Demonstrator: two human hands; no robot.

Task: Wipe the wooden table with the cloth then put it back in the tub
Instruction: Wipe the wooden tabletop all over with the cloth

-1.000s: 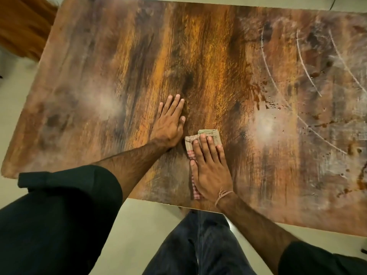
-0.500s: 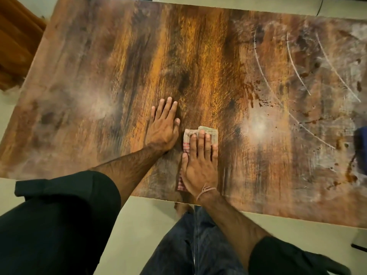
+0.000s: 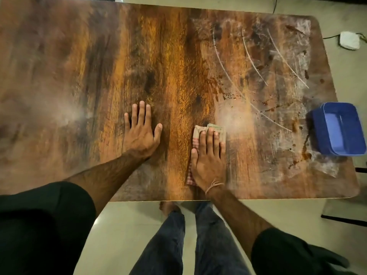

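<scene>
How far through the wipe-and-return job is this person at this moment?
Partly done. The table's left and middle look free of marks. In hand: the right hand presses the cloth flat on the wood near the front edge, while the left hand rests flat beside it. Left: the white smears and dark spots on the right side, then returning the cloth to the blue tub.
</scene>
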